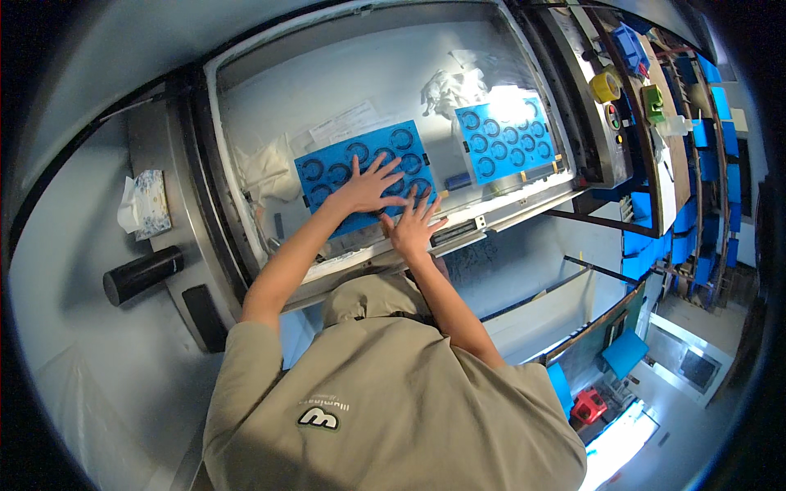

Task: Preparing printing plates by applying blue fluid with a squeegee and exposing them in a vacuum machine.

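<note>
Pressing flat on a blue tray point(344, 168) patterned with dark rings, both hands lie palm down with fingers spread apart, gripping nothing. The left hand point(366, 188) covers the tray's middle; the right hand point(412, 225) rests at its lower right corner, overlapping the near edge. The tray sits tilted on the pale bed of a machine point(270, 98), close to the bed's front rim, with bare surface above it and to its left.

A second blue tray point(503, 139) lies to the right, apart from the first, under a bright glare; a narrow gap separates the two. A crumpled white cloth point(450, 86) lies behind that gap, near the bed's far side. A paper sheet point(344, 123) lies just behind the first tray.

Outside the machine frame, on the grey bench point(74, 327) to the left, stand a tissue pack point(146, 203) and a black cylinder point(143, 274), well apart from the hands. Shelving with blue bins point(630, 45) runs along the right.
</note>
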`<state>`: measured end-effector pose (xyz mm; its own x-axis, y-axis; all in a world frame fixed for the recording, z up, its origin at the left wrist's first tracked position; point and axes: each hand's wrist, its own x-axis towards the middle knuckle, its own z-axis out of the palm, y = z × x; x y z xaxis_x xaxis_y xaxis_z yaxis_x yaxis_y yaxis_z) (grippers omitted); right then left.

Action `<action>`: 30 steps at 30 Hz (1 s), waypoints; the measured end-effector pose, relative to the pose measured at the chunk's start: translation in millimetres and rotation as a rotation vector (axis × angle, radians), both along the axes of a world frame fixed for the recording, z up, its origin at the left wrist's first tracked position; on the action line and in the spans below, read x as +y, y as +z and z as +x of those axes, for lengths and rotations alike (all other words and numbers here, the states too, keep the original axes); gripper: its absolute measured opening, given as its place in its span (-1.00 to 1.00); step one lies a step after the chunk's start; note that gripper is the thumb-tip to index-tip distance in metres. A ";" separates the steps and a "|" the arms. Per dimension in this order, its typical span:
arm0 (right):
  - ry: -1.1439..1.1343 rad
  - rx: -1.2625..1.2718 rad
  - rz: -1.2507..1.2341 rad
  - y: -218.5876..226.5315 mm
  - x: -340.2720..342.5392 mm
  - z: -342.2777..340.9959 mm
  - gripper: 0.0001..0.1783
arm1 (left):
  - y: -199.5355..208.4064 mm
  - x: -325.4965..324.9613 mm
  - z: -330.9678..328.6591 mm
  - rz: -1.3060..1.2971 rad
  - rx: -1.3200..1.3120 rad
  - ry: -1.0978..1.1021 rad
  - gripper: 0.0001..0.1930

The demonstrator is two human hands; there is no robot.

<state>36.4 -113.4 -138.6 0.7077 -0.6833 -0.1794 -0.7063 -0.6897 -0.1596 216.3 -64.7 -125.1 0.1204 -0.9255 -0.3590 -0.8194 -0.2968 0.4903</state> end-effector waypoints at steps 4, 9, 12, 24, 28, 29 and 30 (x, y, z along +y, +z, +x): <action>0.010 0.008 -0.005 -3.7 -1.8 -1.7 0.12 | 18.1 35.4 -4.6 -0.016 -0.065 -0.181 0.10; 0.006 -0.002 -0.029 -2.6 -0.7 1.2 0.13 | 10.2 58.3 -11.5 -0.186 0.016 -0.070 -0.13; -0.003 -0.035 -0.031 1.2 0.9 3.7 0.17 | 10.6 62.8 11.3 -0.325 0.149 0.038 -0.48; -0.028 0.011 -0.054 1.9 3.0 4.6 0.23 | 123.8 35.2 122.7 -0.672 -0.055 0.660 -0.77; -0.036 0.016 -0.027 1.3 2.0 3.1 0.23 | 92.6 31.2 94.6 -0.277 0.243 0.525 -0.73; -0.034 -0.004 -0.037 0.8 1.7 2.4 0.23 | 86.5 27.9 83.1 -0.277 0.245 0.521 -0.73; -0.026 -0.027 -0.047 1.0 1.6 3.4 0.23 | 74.8 27.1 72.2 -0.209 0.294 0.403 -0.70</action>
